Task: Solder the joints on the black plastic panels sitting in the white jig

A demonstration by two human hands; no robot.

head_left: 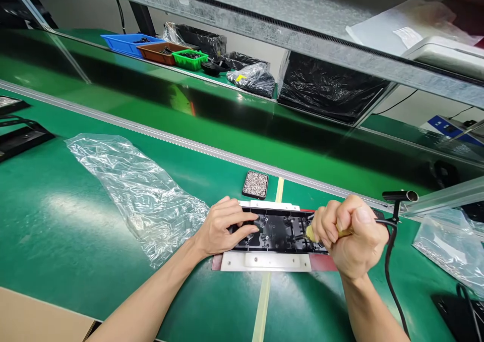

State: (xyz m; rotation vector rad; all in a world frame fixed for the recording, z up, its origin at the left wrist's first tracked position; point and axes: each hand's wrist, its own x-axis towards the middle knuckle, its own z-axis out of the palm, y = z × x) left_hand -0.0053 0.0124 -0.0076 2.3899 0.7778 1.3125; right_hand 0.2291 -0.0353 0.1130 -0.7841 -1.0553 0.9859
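A long black plastic housing (278, 231) with ribs and posts inside lies in a white fixture (266, 262) on the bench. My left hand (226, 226) rests on the housing's left end, its fingers stretched out and spread over the edge. My right hand (350, 231) is wrapped round a corded soldering iron with a yellow handle (310, 233). The iron's thin tip points down to the left, into the right half of the housing. Whether the tip touches the plastic is too small to tell. My fist hides most of the handle and the housing's right end.
Behind the fixture sits a small black tray of screws (255, 184). A clear plastic bag (143, 195) lies left. A metal tube holder (401, 196) and black cable (389, 271) stand right. A metal shelf edge (242, 21) crosses above; coloured bins (190, 61) line the back.
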